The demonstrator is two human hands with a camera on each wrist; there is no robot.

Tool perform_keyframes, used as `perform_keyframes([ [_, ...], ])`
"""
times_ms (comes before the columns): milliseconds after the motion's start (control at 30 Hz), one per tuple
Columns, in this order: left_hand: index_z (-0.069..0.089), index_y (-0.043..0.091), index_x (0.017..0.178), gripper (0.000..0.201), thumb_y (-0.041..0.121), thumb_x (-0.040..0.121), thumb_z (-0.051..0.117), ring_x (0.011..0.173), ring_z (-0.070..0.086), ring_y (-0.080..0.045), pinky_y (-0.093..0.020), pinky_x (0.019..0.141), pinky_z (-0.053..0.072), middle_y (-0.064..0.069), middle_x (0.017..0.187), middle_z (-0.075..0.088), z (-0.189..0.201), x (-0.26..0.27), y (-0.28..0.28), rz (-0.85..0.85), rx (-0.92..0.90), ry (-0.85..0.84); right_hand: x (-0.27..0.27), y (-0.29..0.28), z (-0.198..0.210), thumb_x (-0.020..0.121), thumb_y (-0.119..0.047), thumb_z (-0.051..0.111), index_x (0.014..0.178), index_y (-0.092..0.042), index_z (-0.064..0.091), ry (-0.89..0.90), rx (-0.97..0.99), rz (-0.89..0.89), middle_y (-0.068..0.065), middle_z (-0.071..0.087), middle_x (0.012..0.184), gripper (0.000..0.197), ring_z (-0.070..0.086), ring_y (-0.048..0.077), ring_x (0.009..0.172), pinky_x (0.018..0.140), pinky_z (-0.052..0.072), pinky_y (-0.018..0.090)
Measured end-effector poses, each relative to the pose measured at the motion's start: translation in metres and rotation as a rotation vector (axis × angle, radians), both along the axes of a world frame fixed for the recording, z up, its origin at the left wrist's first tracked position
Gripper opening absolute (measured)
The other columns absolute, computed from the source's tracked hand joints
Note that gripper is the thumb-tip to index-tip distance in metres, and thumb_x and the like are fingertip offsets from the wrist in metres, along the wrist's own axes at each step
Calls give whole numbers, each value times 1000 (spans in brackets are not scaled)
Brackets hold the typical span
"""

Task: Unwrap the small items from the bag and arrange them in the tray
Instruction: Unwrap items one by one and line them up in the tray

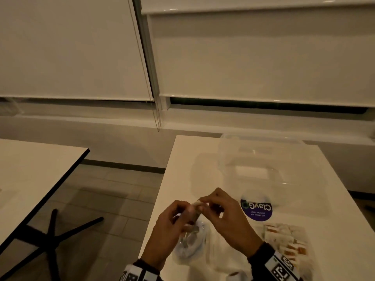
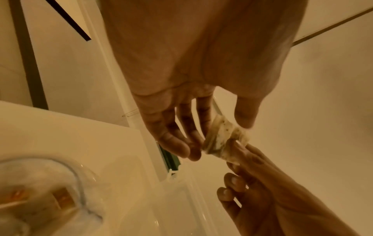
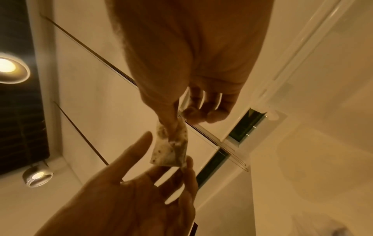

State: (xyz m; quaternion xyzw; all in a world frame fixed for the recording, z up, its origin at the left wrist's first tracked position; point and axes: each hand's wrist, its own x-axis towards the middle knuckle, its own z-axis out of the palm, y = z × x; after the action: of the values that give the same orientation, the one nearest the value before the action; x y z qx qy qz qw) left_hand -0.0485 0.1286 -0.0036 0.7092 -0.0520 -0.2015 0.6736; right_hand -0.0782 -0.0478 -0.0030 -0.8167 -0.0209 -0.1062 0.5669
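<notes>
Both hands hold one small wrapped item (image 1: 195,207) above the near part of the white table (image 1: 182,159). My left hand (image 1: 183,217) pinches its lower end between thumb and fingers. My right hand (image 1: 206,203) pinches the twisted upper end of the clear wrapper. In the left wrist view the item (image 2: 224,134) is pale and speckled inside crinkled film; the right wrist view shows the item (image 3: 171,150) hanging from my right fingertips (image 3: 171,123). A clear plastic bag (image 1: 192,248) with more pieces lies under my left hand. A clear tray (image 1: 229,142) stands at the table's far end.
A round purple sticker (image 1: 256,209) sits on the table right of my hands. A clear pack with several white-and-orange pieces (image 1: 288,242) lies at the near right. A second white table (image 1: 30,179) stands to the left across a tiled gap, with a dark chair base (image 1: 54,234) below.
</notes>
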Motion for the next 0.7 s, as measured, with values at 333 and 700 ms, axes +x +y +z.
perform_keyframes([
  [333, 66, 12, 109, 28, 28, 85, 68, 86, 74, -34, -39, 79, 61, -12, 93, 75, 26, -14, -27, 62, -206, 13, -18, -12, 33, 98, -1, 45, 109, -26, 75, -21, 212, 13, -4, 73, 100, 41, 68, 16, 94, 83, 54, 23],
  [700, 69, 27, 106, 30, 44, 82, 68, 96, 72, -17, -39, 85, 60, 6, 99, 75, 36, -18, -37, 117, -66, -293, -28, -21, 47, 79, -17, 77, 95, -14, 76, -133, 335, -108, 2, 77, 90, 16, 73, 21, 87, 81, 59, 31],
])
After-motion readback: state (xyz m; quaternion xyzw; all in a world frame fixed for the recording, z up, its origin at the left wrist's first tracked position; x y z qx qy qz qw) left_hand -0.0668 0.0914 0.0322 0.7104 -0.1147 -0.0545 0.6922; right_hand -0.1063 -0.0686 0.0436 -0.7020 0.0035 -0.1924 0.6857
